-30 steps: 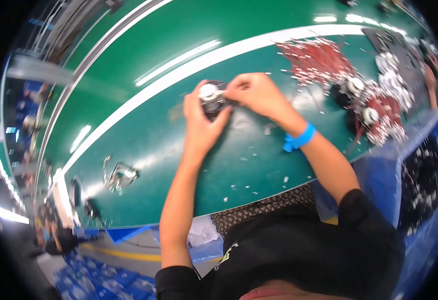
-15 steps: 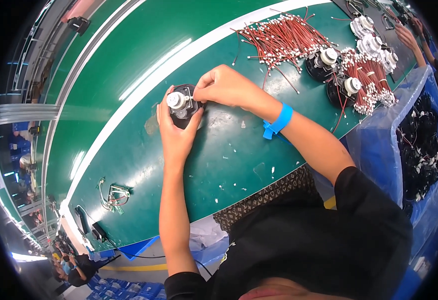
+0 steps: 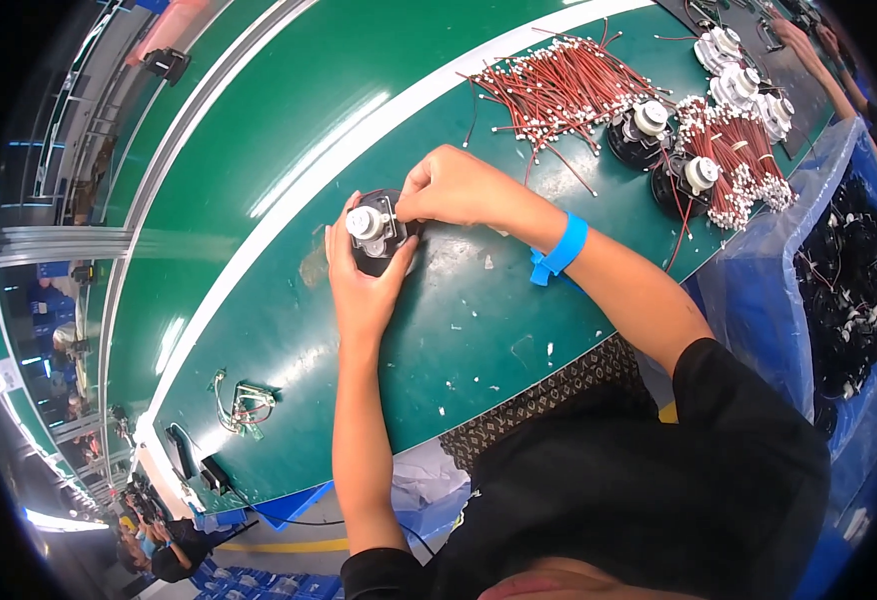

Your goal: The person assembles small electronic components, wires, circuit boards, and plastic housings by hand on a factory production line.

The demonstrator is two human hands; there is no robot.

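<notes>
A black round assembly with a white cylindrical cap (image 3: 366, 223) is gripped around its left and near sides by my left hand (image 3: 364, 290). It is held just above or on the green table (image 3: 479, 320); I cannot tell which. At its right edge, my right hand (image 3: 454, 188) has thumb and index finger pinched together by the white cap's flange. Whatever is in that pinch is too small to make out. A blue band circles my right wrist.
Red wires with white connectors (image 3: 559, 85) lie in a heap at the far right, beside a second bundle (image 3: 729, 165). Black assemblies (image 3: 644, 130) and white units (image 3: 734, 85) stand there. A blue-lined bin (image 3: 779, 260) holds black parts. Small wired circuit pieces (image 3: 249, 405) lie left. A co-worker's hand (image 3: 794, 45) is upper right.
The black assembly has turned slightly in my left hand. My right hand stays pinched at its right edge. The whole view has shifted a little.
</notes>
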